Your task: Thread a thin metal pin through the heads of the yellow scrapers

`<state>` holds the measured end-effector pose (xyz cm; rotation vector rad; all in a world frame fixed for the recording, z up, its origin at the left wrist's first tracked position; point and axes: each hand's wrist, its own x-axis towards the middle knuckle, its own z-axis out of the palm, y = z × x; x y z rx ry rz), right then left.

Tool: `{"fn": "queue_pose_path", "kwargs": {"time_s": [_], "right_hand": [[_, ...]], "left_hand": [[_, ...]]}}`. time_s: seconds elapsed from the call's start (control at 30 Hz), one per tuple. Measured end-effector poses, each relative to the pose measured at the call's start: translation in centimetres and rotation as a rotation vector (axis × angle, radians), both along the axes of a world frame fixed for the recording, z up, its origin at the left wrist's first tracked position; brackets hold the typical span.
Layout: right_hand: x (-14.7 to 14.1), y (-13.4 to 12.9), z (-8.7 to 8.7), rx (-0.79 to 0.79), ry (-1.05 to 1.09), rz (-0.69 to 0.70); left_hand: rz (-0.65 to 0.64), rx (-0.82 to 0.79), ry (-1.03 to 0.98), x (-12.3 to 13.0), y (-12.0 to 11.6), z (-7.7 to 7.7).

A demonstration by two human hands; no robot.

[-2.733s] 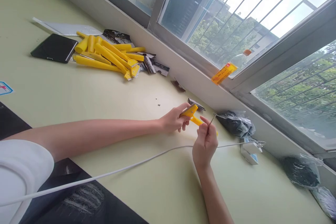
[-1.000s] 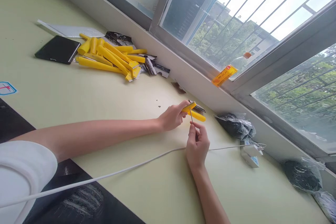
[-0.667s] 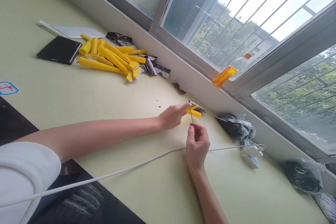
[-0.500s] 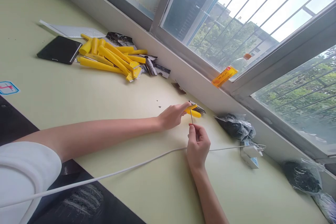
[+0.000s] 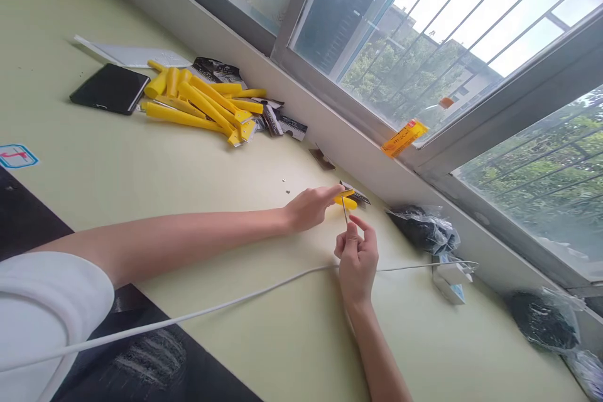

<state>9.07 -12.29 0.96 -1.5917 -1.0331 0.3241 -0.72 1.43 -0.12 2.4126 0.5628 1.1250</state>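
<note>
Clasped in my left hand (image 5: 307,210), the yellow scraper (image 5: 350,204) sat just beyond my right hand (image 5: 358,254), which pinched a thin metal tool (image 5: 345,211), its tip at the scraper's head. Small metal bits (image 5: 288,191) lay near my left hand; piled yellow scrapers (image 5: 210,108), farther left.

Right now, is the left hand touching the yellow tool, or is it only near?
Touching. The head view shows the left hand gripping the yellow tool, with its thumb against the tool's head.
</note>
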Motion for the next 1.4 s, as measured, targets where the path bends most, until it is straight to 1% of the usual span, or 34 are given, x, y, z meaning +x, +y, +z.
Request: {"fn": "queue_pose_path", "kwargs": {"time_s": [0.1, 0.2, 0.3, 0.47, 0.53, 0.6, 0.7, 0.8, 0.97, 1.1, 1.17, 1.3, 1.4], "right_hand": [[-0.2, 0.0, 0.2, -0.009, 0.077, -0.037], [0.0, 0.0, 0.1, -0.069, 0.079, -0.039], [0.2, 0.1, 0.0, -0.105, 0.045, -0.004], [0.5, 0.1, -0.3, -0.041, -0.106, -0.012], [0.5, 0.0, -0.3, -0.077, -0.167, -0.022], [0.3, -0.2, -0.1, -0.153, -0.219, -0.046], [-0.4, -0.4, 0.3, -0.223, -0.196, -0.113], [-1.0, -0.4, 0.6, -0.178, -0.159, -0.14], [-0.7, -0.1, 0.2, -0.054, -0.216, -0.101], [0.1, 0.0, -0.4, -0.018, -0.12, -0.042], [0.2, 0.0, -0.5, 0.002, -0.092, -0.047], [0.2, -0.1, 0.0, -0.021, -0.069, -0.125], [0.4, -0.2, 0.3, -0.058, -0.052, -0.129]], "left_hand": [[0.006, -0.004, -0.001, 0.1, 0.1, -0.2], [0.009, -0.006, -0.012, 0.2, 0.2, -0.4], [0.005, -0.003, -0.012, 0.2, 0.3, -0.4], [0.002, -0.014, -0.015, 0.1, 0.3, -0.4], [0.005, -0.006, -0.007, 0.1, 0.2, -0.3], [0.008, 0.002, 0.006, 0.1, 0.2, -0.3], [0.006, -0.01, 0.004, 0.1, 0.2, -0.3], [0.001, -0.031, -0.016, 0.1, 0.3, -0.3], [-0.006, -0.038, -0.045, 0.0, 0.4, -0.3], [0.006, -0.028, -0.033, 0.0, 0.4, -0.3], [0.006, -0.019, -0.025, 0.0, 0.4, -0.2], [0.0, -0.025, -0.021, 0.1, 0.4, -0.2], [0.014, -0.045, -0.018, 0.0, 0.4, -0.2]]}}
